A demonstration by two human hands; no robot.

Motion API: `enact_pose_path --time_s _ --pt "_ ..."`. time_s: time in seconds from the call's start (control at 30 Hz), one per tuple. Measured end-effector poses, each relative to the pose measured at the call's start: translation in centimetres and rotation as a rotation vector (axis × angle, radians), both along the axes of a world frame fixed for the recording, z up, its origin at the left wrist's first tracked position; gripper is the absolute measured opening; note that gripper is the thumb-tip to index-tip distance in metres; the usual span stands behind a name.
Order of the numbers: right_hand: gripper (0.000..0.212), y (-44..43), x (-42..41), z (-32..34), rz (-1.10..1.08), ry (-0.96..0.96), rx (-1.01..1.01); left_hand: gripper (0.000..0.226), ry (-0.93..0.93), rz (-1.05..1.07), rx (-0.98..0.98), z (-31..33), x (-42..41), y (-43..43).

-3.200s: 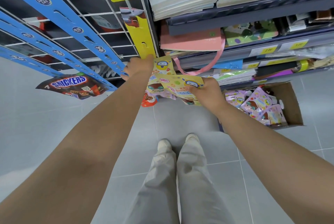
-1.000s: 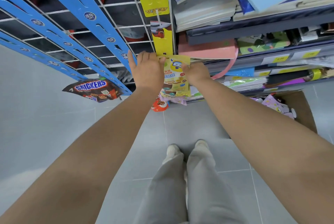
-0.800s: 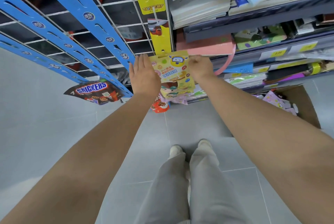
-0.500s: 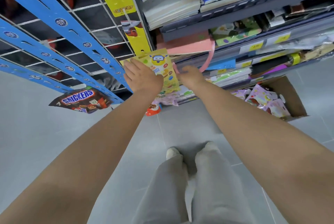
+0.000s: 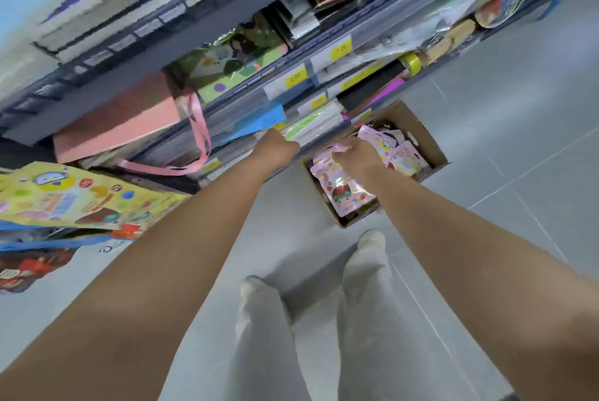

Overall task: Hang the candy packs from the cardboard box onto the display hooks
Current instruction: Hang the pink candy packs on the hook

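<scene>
A: Head view: the cardboard box (image 5: 418,128) sits on the floor ahead-right of you, its long axis running away rightward. Your right hand (image 5: 356,154) rests on its pink candy packs (image 5: 343,193); the grip is too blurred to tell.

B: Your left hand (image 5: 278,144) hovers just beside the box, fingers hidden. Half a second ago both hands were at the yellow pack (image 5: 81,196), which now hangs free at left.

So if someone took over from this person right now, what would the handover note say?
Left hand: by the shelves, seemingly empty, fingers hidden.
Right hand: in the cardboard box, on the pink packs; grip unclear.
Done: a yellow pack hangs at the display, left.
Left: the pink packs in the box.
</scene>
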State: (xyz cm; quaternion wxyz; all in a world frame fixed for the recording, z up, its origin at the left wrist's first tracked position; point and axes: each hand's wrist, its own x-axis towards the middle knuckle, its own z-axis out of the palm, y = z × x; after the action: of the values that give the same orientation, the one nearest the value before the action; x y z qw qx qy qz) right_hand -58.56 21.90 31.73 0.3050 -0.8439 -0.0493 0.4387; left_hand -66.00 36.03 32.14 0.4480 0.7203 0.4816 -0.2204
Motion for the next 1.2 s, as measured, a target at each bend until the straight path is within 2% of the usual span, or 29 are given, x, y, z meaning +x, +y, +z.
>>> enact_pose_path --time_s 0.07,0.13,0.2,0.27,0.3,0.37,0.47,0.57,0.63,0.77,0.87,1.0,1.13,1.2 --pt "0.040 -3.8 4.2 -2.2 -0.030 0.029 -0.049 0.016 0.020 -0.007 -0.041 -2.1 3.8 -2.5" --pt "0.040 -7.1 7.7 -4.2 -0.051 0.044 -0.103 0.026 0.050 -0.027 -0.057 -4.8 7.2 -4.4" --pt "0.042 -9.9 10.9 -6.7 -0.093 0.051 -0.153 0.022 0.084 -0.102 -0.034 -7.1 10.3 -6.3" --pt "0.039 -11.8 12.9 -9.0 -0.115 0.055 -0.206 0.045 0.112 -0.126 -0.011 -10.3 12.6 -7.3" --pt "0.036 -12.5 13.6 -10.2 -0.118 0.067 -0.236 0.048 0.130 -0.144 -0.012 -11.5 13.6 -7.8" --pt "0.034 -13.3 14.9 -13.1 -0.109 0.107 -0.265 0.025 0.146 -0.200 0.010 -14.5 15.4 -8.0" --pt "0.037 -13.9 16.2 -17.9 -0.157 0.149 -0.292 0.035 0.141 -0.262 0.047 -19.4 17.7 -8.0" --pt "0.037 -14.5 17.5 -23.5 -0.148 0.184 -0.327 0.024 0.102 -0.348 0.095 -24.6 19.9 -8.1" --pt "0.038 -15.0 18.3 -27.2 -0.138 0.176 -0.357 0.026 0.063 -0.403 0.116 -27.7 21.2 -8.6" --pt "0.045 -15.7 20.3 -34.3 -0.063 0.120 -0.400 0.028 0.047 -0.597 0.094 -34.2 23.2 -9.9" --pt "0.052 -16.0 22.0 -38.8 0.025 0.070 -0.479 0.046 0.011 -0.781 0.165 -38.3 24.7 -10.9" --pt "0.064 -16.5 23.9 -43.2 -0.001 0.073 -0.570 0.055 0.050 -0.833 0.175 -42.7 27.5 -12.0" --pt "0.091 -17.5 25.3 -46.3 -0.043 0.150 -0.643 0.069 0.139 -0.909 0.185 -46.2 29.9 -11.6" --pt "0.080 -17.9 25.8 -46.5 -0.002 0.209 -0.605 0.071 0.173 -0.924 0.167 -47.0 30.8 -11.1"
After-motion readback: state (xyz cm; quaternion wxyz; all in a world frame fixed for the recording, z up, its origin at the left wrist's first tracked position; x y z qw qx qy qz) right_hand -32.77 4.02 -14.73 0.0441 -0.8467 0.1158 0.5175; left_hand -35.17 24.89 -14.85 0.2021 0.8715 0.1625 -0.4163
